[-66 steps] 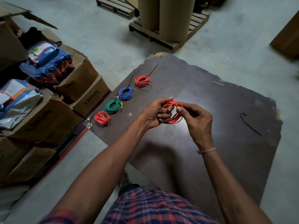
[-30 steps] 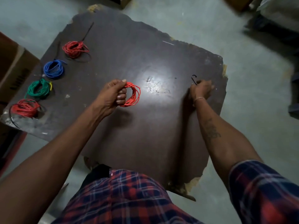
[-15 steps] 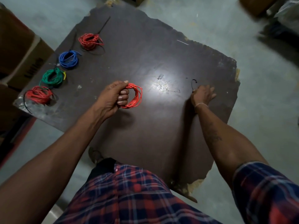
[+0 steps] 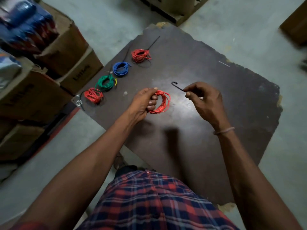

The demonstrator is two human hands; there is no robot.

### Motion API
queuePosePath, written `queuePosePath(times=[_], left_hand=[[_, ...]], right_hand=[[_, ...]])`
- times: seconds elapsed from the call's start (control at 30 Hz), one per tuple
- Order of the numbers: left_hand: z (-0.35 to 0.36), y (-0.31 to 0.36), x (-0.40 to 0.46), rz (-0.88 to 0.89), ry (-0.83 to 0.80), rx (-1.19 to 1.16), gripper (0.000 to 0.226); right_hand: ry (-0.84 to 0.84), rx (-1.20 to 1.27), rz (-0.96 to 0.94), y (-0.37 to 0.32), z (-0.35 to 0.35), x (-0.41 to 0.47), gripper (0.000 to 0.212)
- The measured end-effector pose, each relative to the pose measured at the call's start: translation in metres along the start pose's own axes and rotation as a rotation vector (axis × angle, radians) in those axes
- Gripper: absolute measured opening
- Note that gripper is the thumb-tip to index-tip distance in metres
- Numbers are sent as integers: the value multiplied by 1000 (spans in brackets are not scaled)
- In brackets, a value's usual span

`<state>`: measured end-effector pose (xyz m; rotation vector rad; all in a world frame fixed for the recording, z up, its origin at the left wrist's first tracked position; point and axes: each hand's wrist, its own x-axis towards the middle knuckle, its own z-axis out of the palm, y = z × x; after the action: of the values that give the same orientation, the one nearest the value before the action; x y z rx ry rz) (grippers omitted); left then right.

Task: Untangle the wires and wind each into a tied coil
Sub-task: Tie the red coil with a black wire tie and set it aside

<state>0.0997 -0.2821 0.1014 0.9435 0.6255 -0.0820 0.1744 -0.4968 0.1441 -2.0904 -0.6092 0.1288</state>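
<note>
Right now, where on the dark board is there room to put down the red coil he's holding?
The far right part of the board, beyond the right hand, is bare, as is the near stretch before both hands. The left edge is crowded: red coil, green coil, blue coil, red coil in a row.

I see the left hand (image 4: 144, 103) gripping a red wire coil (image 4: 162, 102), fingers curled through its loop, above the dark board (image 4: 232, 105). Just right of that coil, the right hand (image 4: 205, 100) pinches a thin black tie (image 4: 178, 87) between thumb and fingertip; the tie's hooked end points up and away from the coil, not touching it. Left of the held coil, four tied coils lie in a slanting row along the board's edge: a red coil (image 4: 93, 95) nearest me, then a green coil (image 4: 105, 82), a blue coil (image 4: 121, 68) and a far red coil (image 4: 140, 55). Beyond that edge stand cardboard boxes (image 4: 69, 52). A plaid shirt (image 4: 154, 201) fills the bottom of my view.
</note>
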Motion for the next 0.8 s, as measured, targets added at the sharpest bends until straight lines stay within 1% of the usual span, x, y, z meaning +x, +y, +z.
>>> queuePosePath(times=[0.07,0.13,0.23,0.3,0.4,0.53,0.63,0.7,0.8], left_hand=[[-6,4,-2,12,37,8,30],[-11,8,-4,18,64,15,26],[-17,16,-7,22,92,48,27],[-20,23,-9,23,100,80,28],[-25,33,-14,25,87,138,27],[-33,46,-18,18,51,202,23],[-40,56,-20,25,33,207,22],[-44,63,-23,23,20,202,21],[-52,71,-25,-6,22,204,18]], right_hand=[[-54,-109,-145,-26,-2,0,12],[-141,-250,-237,-43,2,2,13],[-250,-506,-275,-56,17,9,13],[-262,-616,-300,-62,29,14,11],[-216,-680,-335,-69,47,20,10],[-161,-700,-366,-79,74,22,10],[-27,-718,-442,-84,93,19,7],[75,-745,-493,-89,103,15,11],[168,-763,-545,-98,114,9,18]])
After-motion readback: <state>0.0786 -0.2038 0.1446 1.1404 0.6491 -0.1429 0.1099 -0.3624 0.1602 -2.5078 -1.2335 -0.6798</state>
